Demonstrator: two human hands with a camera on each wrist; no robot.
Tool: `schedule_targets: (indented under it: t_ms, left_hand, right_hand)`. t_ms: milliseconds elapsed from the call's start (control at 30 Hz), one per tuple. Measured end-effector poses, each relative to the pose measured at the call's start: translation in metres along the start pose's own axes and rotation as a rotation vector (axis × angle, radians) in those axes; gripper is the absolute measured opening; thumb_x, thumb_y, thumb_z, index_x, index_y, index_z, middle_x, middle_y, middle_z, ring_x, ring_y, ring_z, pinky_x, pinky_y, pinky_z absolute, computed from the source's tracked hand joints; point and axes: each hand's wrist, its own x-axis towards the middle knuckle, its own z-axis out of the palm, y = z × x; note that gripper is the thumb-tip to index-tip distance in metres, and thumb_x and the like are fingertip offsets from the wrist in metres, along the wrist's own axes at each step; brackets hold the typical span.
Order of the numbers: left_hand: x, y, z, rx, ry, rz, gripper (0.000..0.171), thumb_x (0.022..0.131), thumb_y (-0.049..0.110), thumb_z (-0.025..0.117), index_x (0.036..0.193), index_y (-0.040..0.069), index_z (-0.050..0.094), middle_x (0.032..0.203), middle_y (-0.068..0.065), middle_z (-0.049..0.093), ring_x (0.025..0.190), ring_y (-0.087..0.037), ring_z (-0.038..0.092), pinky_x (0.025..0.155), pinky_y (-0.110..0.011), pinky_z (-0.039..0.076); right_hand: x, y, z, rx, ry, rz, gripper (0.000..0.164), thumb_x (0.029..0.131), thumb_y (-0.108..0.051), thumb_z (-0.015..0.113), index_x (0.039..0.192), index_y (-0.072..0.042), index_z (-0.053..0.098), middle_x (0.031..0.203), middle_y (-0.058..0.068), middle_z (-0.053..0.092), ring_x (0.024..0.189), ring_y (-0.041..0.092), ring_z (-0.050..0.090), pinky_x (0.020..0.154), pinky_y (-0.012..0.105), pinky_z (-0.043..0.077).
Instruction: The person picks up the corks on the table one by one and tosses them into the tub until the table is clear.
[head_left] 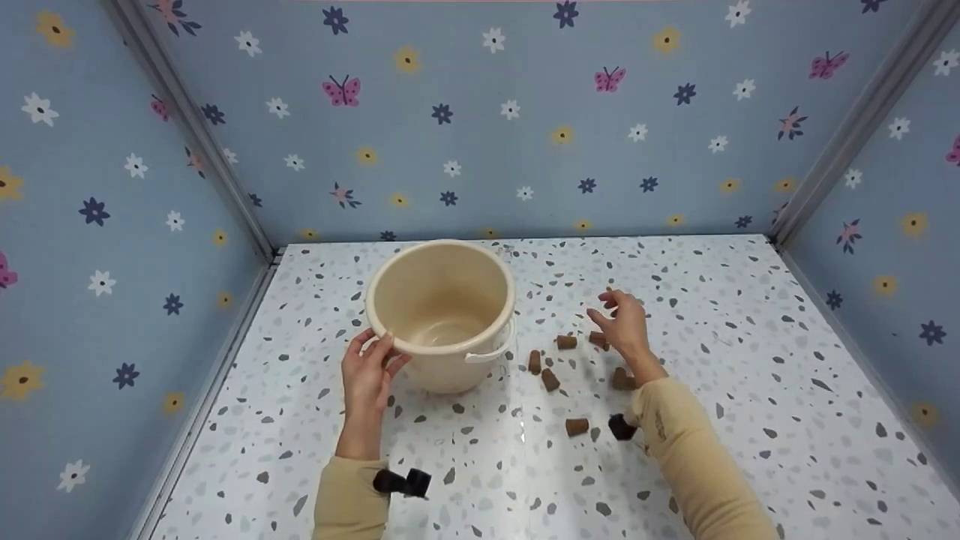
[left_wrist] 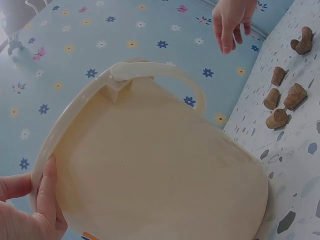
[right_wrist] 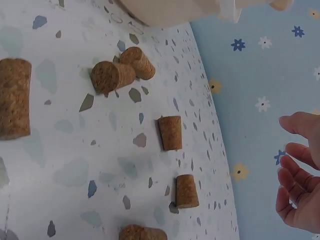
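A cream plastic bucket (head_left: 442,367) stands upright on the speckled tabletop, its inside visibly holding nothing. My left hand (head_left: 366,375) pinches its rim at the near left side, and the left wrist view shows the fingers against the outer wall (left_wrist: 160,155). To the right of the bucket, my right hand (head_left: 626,324) hovers above the table with fingers loosely bent and nothing between them. Below it lie several cork stoppers, among them one cork (head_left: 566,342) left of the hand and another cork (head_left: 577,427) nearer me. Two corks (right_wrist: 112,77) touch each other in the right wrist view.
The bucket's white handle (head_left: 491,355) hangs down on its right side. Blue flowered panels (head_left: 510,112) enclose the white speckled table (head_left: 465,495) at the back and both sides. A black wrist device (head_left: 405,482) sits on the left sleeve.
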Motion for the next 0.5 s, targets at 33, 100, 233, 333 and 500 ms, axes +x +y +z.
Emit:
schedule_targets:
  t_ms: [33, 100, 233, 333, 500]
  left_hand:
    - [-0.003, 0.003, 0.003, 0.003, 0.006, -0.005, 0.029, 0.084, 0.001, 0.058, 0.109, 0.000, 0.043, 0.084, -0.011, 0.055, 0.068, -0.017, 0.058, 0.064, -0.029, 0.055]
    - [-0.012, 0.013, 0.012, 0.022, 0.035, -0.024, 0.026, 0.086, -0.001, 0.055, 0.108, -0.001, 0.041, 0.082, -0.008, 0.055, 0.065, -0.014, 0.057, 0.063, -0.028, 0.055]
    - [-0.019, 0.022, 0.018, -0.014, 0.033, -0.059, 0.022, 0.086, -0.004, 0.052, 0.105, -0.001, 0.041, 0.077, -0.006, 0.055, 0.062, -0.014, 0.056, 0.059, -0.025, 0.054]
    - [-0.020, 0.023, 0.019, -0.022, 0.032, -0.066, 0.022, 0.086, -0.005, 0.051, 0.105, -0.001, 0.041, 0.076, -0.006, 0.055, 0.061, -0.014, 0.056, 0.058, -0.025, 0.054]
    - [-0.019, 0.020, 0.017, -0.033, 0.027, -0.045, 0.023, 0.086, -0.007, 0.051, 0.105, -0.001, 0.041, 0.076, -0.007, 0.055, 0.062, -0.014, 0.057, 0.058, -0.026, 0.054]
  right_hand:
    - [0.000, 0.004, -0.001, -0.003, 0.002, 0.010, 0.033, 0.081, -0.015, 0.064, 0.106, 0.005, 0.055, 0.097, 0.022, 0.052, 0.088, 0.034, 0.049, 0.074, 0.040, 0.044]
    - [-0.002, 0.012, -0.004, -0.010, 0.008, 0.031, 0.034, 0.081, -0.015, 0.065, 0.106, 0.005, 0.055, 0.097, 0.022, 0.052, 0.088, 0.033, 0.049, 0.074, 0.041, 0.044]
    - [-0.005, 0.028, -0.007, -0.030, 0.016, 0.073, 0.036, 0.080, -0.015, 0.065, 0.106, 0.006, 0.054, 0.099, 0.023, 0.052, 0.089, 0.033, 0.049, 0.076, 0.041, 0.044]
    - [-0.009, 0.039, -0.010, -0.037, 0.009, 0.101, 0.037, 0.080, -0.015, 0.065, 0.108, 0.007, 0.053, 0.099, 0.023, 0.051, 0.090, 0.034, 0.048, 0.076, 0.042, 0.043]
    - [-0.016, 0.056, -0.014, -0.036, -0.011, 0.160, 0.041, 0.080, -0.016, 0.065, 0.112, 0.007, 0.051, 0.103, 0.024, 0.049, 0.091, 0.033, 0.047, 0.076, 0.042, 0.043]
